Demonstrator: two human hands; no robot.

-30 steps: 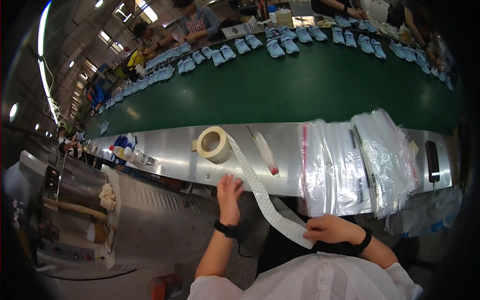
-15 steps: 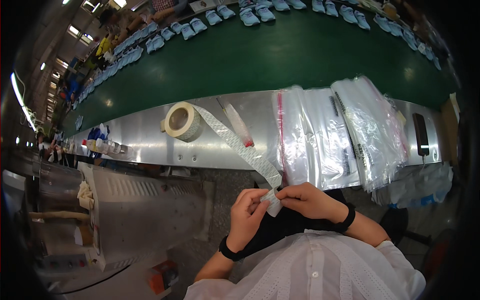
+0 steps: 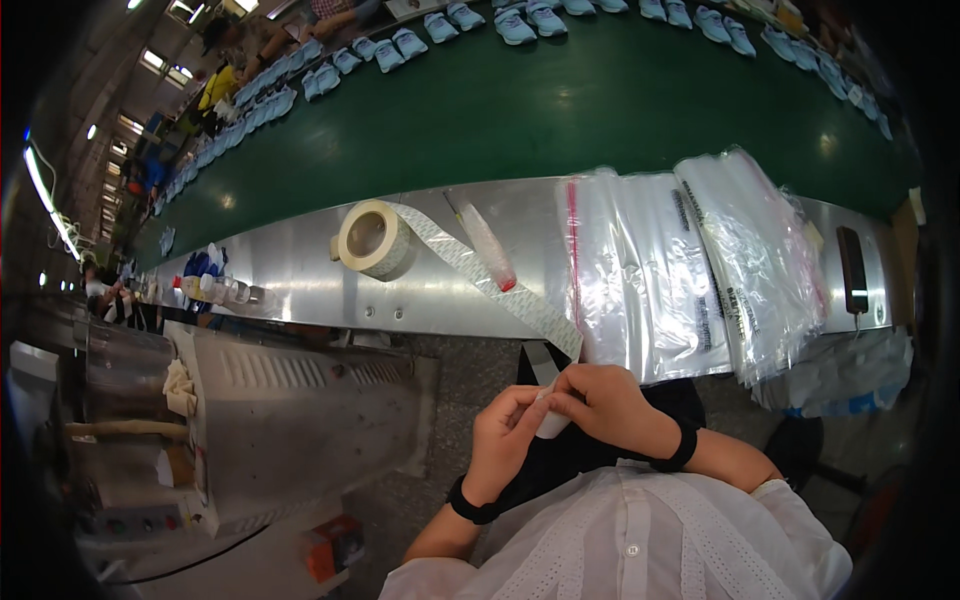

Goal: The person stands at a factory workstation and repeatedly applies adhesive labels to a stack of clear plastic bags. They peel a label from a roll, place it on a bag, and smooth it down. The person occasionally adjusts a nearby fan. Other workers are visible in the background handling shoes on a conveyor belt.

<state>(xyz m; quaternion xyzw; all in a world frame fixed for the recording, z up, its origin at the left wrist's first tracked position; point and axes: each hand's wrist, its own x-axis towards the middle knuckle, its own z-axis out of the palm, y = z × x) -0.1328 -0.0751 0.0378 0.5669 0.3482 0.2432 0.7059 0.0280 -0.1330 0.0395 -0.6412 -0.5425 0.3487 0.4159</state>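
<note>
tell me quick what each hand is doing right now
Left hand: closed, pinching the free end of the white label strip.
Right hand: closed, fingers pinched on the same strip end, touching the left hand.

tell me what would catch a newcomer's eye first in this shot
Most likely the two hands meeting low in the middle, the left hand and right hand pinching the end of a white label strip that runs up to a roll on the steel bench. Right of it lie stacks of clear plastic bags, and behind stretches a green conveyor belt lined with pale blue shoes.
</note>
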